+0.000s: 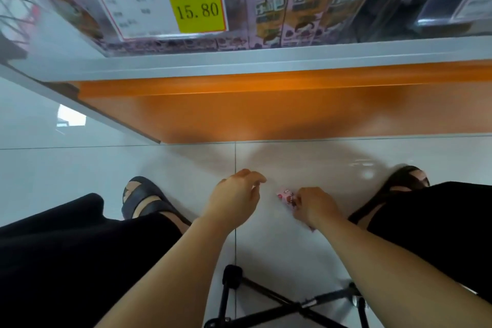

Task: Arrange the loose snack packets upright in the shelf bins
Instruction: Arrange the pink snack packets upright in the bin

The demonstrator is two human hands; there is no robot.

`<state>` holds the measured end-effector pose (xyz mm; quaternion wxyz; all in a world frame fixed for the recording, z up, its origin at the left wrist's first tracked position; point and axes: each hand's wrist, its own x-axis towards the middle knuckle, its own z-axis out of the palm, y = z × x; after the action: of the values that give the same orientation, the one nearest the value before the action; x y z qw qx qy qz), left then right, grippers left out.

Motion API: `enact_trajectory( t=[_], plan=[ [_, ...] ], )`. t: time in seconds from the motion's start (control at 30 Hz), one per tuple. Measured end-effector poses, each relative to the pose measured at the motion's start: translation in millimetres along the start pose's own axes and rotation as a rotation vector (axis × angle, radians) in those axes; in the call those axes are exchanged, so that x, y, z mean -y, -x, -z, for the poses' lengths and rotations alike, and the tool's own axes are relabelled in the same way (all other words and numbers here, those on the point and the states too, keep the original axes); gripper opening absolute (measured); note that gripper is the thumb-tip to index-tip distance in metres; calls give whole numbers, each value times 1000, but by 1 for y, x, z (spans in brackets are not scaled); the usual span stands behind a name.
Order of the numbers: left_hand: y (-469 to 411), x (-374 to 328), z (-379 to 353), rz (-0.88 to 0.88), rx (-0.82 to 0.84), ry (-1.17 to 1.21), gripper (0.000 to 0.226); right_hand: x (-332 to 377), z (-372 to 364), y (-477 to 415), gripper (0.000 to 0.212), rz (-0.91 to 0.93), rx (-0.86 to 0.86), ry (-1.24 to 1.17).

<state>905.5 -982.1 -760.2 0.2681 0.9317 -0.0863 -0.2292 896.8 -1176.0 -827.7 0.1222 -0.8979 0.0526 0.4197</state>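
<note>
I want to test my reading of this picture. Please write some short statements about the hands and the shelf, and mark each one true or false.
The right hand holds a small pink plastic snack packet. True.
The left hand holds a packet too. False: it holds nothing; its fingers are loosely curled.
The yellow rectangular price label reads 15.80. True.
The flat base panel under the shelf is blue. False: it is orange.

Loose black clothing [80, 261] covers both legs; black open-toed strappy sandals [143, 201] on both feet; forearms bare.
</note>
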Motion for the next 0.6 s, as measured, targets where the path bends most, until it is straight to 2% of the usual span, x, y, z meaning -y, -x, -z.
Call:
enact_trajectory(
  t=[0.1,0.2,0.33,0.47,0.6],
  plan=[
    [-1,-4,3,20,51,-14,31,5,17,10,31,67,-6,-81],
    [1,-13,13,66,123,10,36,19,43,30,22,160,-13,-203],
    [8,-29,41,25,92,159,54,41,87,74,32,339,-89,-281],
    [25,-54,87,-75,33,337,39,47,129,122,9,521,-238,-307],
    [51,-85,135,-212,-43,380,26,50,164,172,20,624,-326,-357]
  ],
)
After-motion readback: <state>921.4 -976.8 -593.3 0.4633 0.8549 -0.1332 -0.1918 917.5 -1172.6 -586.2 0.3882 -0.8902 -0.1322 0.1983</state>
